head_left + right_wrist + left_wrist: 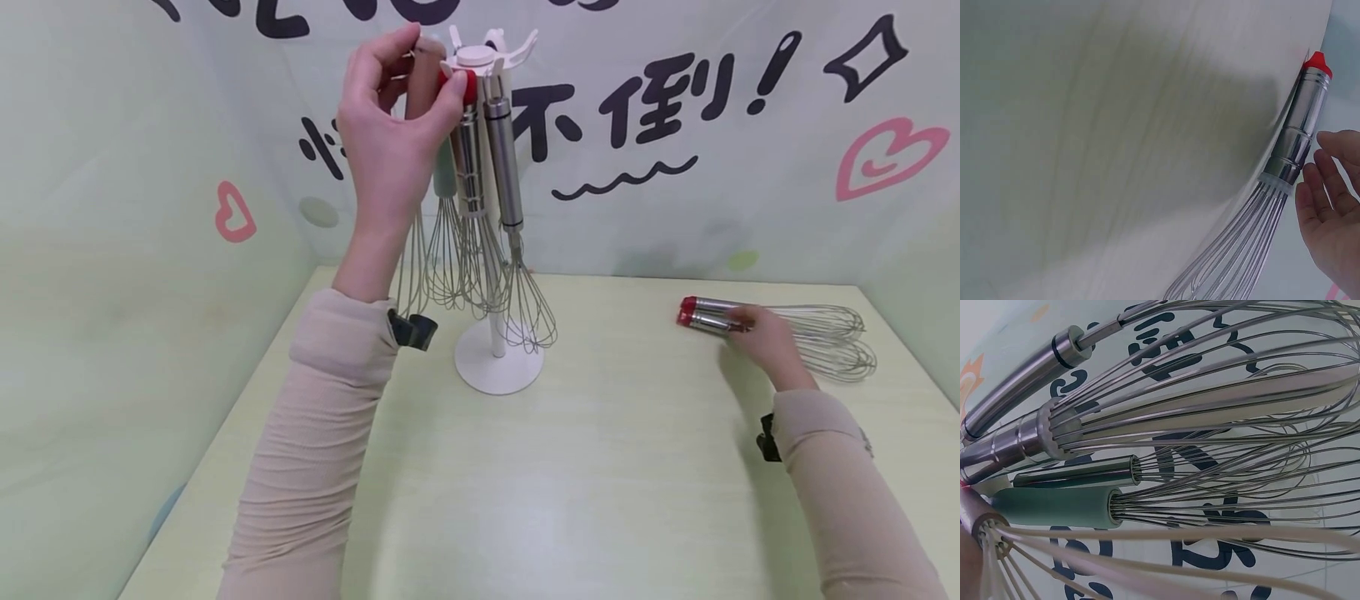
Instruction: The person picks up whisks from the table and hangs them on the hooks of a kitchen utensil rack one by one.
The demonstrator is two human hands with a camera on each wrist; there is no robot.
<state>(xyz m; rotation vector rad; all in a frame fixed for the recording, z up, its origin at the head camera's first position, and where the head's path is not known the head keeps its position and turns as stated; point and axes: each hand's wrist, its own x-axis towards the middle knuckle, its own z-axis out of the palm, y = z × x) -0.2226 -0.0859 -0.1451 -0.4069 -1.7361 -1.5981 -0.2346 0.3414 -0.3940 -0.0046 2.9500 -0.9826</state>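
Note:
In the head view my left hand (390,125) is raised at the top of a white hook stand (498,367). Its thumb presses the red end of a steel whisk (470,158), and its other fingers curl partly out of sight around a brown-handled whisk (427,71). Beside these hang a green-handled whisk (1054,507) and a plain steel-handled whisk (504,162). On the right, my right hand (765,342) is at the nearer of two red-ended steel whisks (705,322) on the table. Its fingers lie loosely along the handle (1294,131) in the right wrist view.
The second red-ended whisk (712,305) lies right behind the nearer one, wires pointing right. A pale table (570,500) carries everything. Cloth walls (645,208) with black lettering and pink hearts enclose the back and sides.

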